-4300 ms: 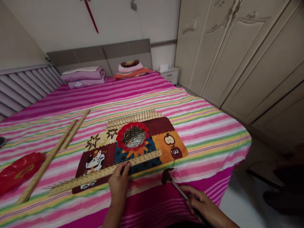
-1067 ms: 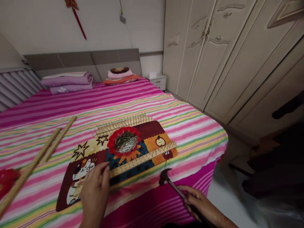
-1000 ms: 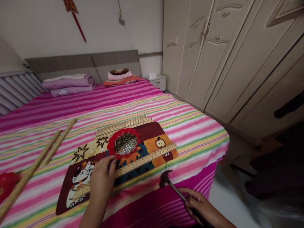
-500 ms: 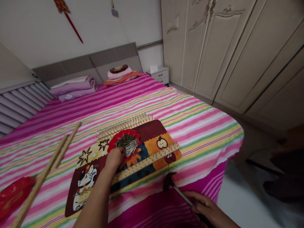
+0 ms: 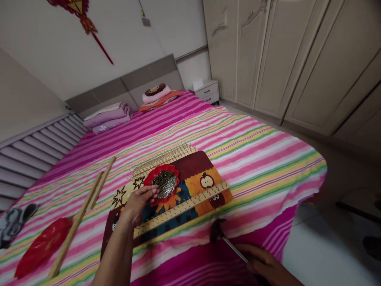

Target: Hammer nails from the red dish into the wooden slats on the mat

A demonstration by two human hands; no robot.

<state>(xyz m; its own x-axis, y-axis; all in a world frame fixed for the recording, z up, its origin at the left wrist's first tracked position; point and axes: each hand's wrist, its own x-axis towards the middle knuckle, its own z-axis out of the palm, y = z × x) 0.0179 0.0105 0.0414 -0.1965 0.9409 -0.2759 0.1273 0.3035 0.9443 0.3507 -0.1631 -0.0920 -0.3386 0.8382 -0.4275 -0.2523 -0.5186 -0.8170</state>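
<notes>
Moved: compared with 4.3 seconds ago, the left hand (image 5: 137, 203) has gone from the wooden strip (image 5: 181, 209) to the red bowl (image 5: 154, 171); the strip lies further right on the mat (image 5: 195, 159).
Left fingertips: near together at the bowl's rim; whether they pinch a nail, I cannot tell.
Right hand (image 5: 262, 261): wrapped around the handle of the hammer (image 5: 233, 249).
Nails (image 5: 166, 183): inside the bowl; thin metal, probably light, stiff, slippery; best pinched mid-shank.
Strip: pale wood, straight, likely rigid; safest held by bare edges.
Bowl: scalloped, seemingly plastic.

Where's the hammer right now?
In the head view, the hammer is at the lower right, held in the right hand; its head shows below the nearer nail-studded wooden strip.
</notes>
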